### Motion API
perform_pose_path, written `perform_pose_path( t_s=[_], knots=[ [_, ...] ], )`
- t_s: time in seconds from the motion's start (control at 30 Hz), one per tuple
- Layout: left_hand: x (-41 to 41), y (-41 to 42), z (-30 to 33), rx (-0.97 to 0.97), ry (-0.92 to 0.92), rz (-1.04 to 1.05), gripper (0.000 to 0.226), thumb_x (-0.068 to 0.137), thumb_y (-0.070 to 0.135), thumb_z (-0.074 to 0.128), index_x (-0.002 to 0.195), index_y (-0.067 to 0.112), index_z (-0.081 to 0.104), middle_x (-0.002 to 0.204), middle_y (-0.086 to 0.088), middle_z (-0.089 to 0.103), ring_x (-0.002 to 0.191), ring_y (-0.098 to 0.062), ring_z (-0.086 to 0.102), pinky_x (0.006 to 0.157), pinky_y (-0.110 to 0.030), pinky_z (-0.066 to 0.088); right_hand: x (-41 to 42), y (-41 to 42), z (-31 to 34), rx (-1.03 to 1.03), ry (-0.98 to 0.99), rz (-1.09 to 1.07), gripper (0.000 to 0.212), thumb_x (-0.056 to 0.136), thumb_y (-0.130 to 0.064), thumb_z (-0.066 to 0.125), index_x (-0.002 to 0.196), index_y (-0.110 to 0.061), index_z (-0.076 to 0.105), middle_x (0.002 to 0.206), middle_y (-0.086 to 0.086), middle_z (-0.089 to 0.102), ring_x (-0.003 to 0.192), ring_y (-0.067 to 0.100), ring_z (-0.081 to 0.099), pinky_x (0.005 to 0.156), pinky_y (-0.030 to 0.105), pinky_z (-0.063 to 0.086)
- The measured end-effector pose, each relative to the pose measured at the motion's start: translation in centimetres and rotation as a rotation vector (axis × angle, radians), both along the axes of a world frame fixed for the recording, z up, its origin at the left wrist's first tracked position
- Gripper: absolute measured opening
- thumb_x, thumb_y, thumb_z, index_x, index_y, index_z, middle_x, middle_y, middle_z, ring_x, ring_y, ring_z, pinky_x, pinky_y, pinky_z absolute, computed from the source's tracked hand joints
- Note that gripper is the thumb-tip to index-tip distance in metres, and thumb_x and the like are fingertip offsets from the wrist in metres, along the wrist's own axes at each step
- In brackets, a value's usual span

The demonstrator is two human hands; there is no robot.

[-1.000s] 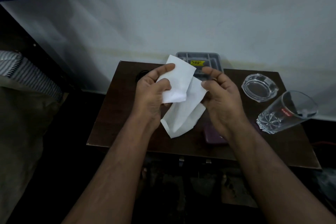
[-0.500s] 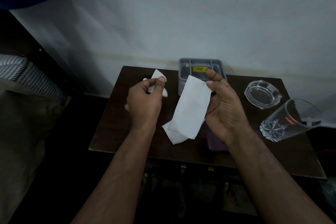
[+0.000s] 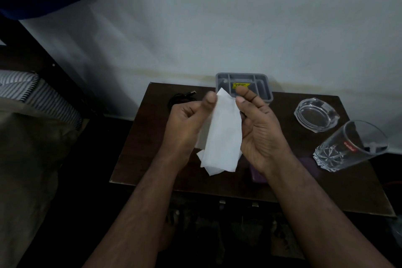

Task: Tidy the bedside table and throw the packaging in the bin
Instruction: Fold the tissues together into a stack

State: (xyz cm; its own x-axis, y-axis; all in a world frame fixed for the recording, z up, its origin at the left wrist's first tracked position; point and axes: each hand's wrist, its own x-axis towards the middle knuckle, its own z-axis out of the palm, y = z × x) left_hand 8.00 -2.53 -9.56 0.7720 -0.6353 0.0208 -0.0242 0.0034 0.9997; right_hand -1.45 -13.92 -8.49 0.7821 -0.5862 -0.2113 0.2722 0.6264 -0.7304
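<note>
My right hand (image 3: 258, 135) and forearm cover most of a purple thing (image 3: 258, 177) on the counter (image 3: 139, 148); I cannot tell what it is. The paper (image 3: 224, 135) hides the organiser's (image 3: 264, 91) near-left corner. Its yellow label (image 3: 240, 85) is too small to read. Left of the organiser, a dark cable (image 3: 182, 98) blurs into the counter.

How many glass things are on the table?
2. A clear glass ashtray sits at the table's back right, and a drinking glass stands just in front of it, near the right edge. The hands may hide other things.
</note>
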Motion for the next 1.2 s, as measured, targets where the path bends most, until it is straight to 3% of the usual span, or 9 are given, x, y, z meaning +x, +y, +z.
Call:
perform_pose_path(
  t_s=[0.17, 0.3, 0.4, 0.5, 0.63, 0.77, 0.97, 1.07, 1.2],
  knots=[
    [0.3, 0.3, 0.0, -0.056, -0.030, -0.056, 0.021, 0.088, 0.029, 0.070, 0.102, 0.016, 0.080, 0.095, 0.007, 0.081, 0.089, -0.008, 0.076, 0.073, -0.020, 0.058, 0.1, 0.1, 0.2, 0.031, -0.008, -0.010, 0.025, 0.098, -0.003, 0.057, 0.122, -0.009, 0.061, 0.105, 0.012, 0.073, 0.089, 0.020, 0.074, 0.079, 0.038, 0.064],
    [0.4, 0.1, -0.7, 0.014, -0.117, 0.006, 0.016, 0.099, 0.018, 0.067, 0.109, 0.013, 0.079, 0.100, -0.001, 0.081, 0.093, -0.020, 0.078, 0.078, -0.041, 0.064, 0.2, -0.1, -0.2, -0.031, 0.022, -0.014, 0.019, 0.099, -0.004, 0.059, 0.116, -0.010, 0.065, 0.101, 0.007, 0.075, 0.087, 0.017, 0.075, 0.070, 0.031, 0.063],
    [0.7, -0.1, -1.1, 0.069, -0.162, 0.063, 0.020, 0.101, 0.023, 0.064, 0.099, 0.012, 0.081, 0.092, -0.005, 0.081, 0.086, -0.025, 0.076, 0.073, -0.043, 0.061, 0.0, -0.3, -1.5, -0.467, 0.181, -0.096, 0.018, 0.097, -0.009, 0.065, 0.112, -0.017, 0.071, 0.109, 0.003, 0.071, 0.097, 0.012, 0.070, 0.083, 0.028, 0.057],
    [0.8, 0.0, -1.1, 0.108, -0.247, 0.036, 0.027, 0.102, 0.025, 0.062, 0.091, 0.010, 0.080, 0.083, -0.004, 0.077, 0.074, -0.012, 0.070, 0.060, -0.025, 0.051, -0.5, -0.6, -2.2, -1.132, 0.364, -0.252, 0.022, 0.097, -0.016, 0.066, 0.118, -0.023, 0.068, 0.119, -0.001, 0.058, 0.105, 0.007, 0.063, 0.090, 0.021, 0.052],
    [0.6, 0.2, -1.2, 0.101, -0.337, -0.098, 0.040, 0.103, 0.031, 0.056, 0.079, 0.005, 0.075, 0.068, -0.018, 0.066, 0.062, -0.033, 0.057, 0.055, -0.029, 0.039, -0.9, -0.5, -2.3, -1.472, 0.412, -0.146, 0.034, 0.098, -0.037, 0.066, 0.131, -0.027, 0.065, 0.136, -0.006, 0.045, 0.131, 0.010, 0.043, 0.108, 0.030, 0.038],
    [0.6, 0.3, -1.2, 0.096, -0.368, -0.161, 0.044, 0.101, 0.032, 0.054, 0.068, 0.005, 0.066, 0.057, -0.016, 0.053, 0.051, -0.024, 0.045, 0.052, -0.034, 0.034, -1.6, -1.0, -2.4, -1.580, 0.466, -0.090, 0.022, 0.100, -0.037, 0.061, 0.120, -0.028, 0.066, 0.145, -0.001, 0.038, 0.140, 0.014, 0.036, 0.105, 0.043, 0.032],
    [0.5, 0.6, -1.0, 0.100, -0.304, -0.137, 0.035, 0.102, 0.040, 0.056, 0.102, 0.015, 0.082, 0.085, 0.000, 0.078, 0.078, -0.020, 0.072, 0.064, -0.038, 0.054, -1.7, -1.2, -2.2, -1.599, 0.392, -0.158, 0.012, 0.098, -0.029, 0.065, 0.103, -0.019, 0.066, 0.132, 0.001, 0.047, 0.132, 0.014, 0.045, 0.098, 0.033, 0.034],
    [0.8, 0.3, -0.7, 0.091, -0.144, 0.082, 0.037, 0.103, 0.043, 0.055, 0.105, 0.018, 0.082, 0.093, 0.012, 0.078, 0.087, -0.003, 0.069, 0.073, -0.038, 0.058, -1.9, -1.1, -1.4, -1.437, 0.259, -0.079, 0.007, 0.100, -0.019, 0.065, 0.098, -0.012, 0.065, 0.110, -0.007, 0.063, 0.106, 0.007, 0.061, 0.083, 0.022, 0.047],
    [1.2, -0.2, -1.4, 0.164, -0.296, 0.150, 0.022, 0.102, 0.022, 0.062, 0.113, 0.014, 0.079, 0.102, 0.001, 0.079, 0.095, -0.003, 0.070, 0.080, -0.023, 0.057, -2.0, -1.0, -1.1, -1.172, 0.244, 0.058, 0.005, 0.099, -0.019, 0.068, 0.097, -0.015, 0.068, 0.089, -0.010, 0.073, 0.088, 0.006, 0.070, 0.073, 0.018, 0.049]
  ],
)
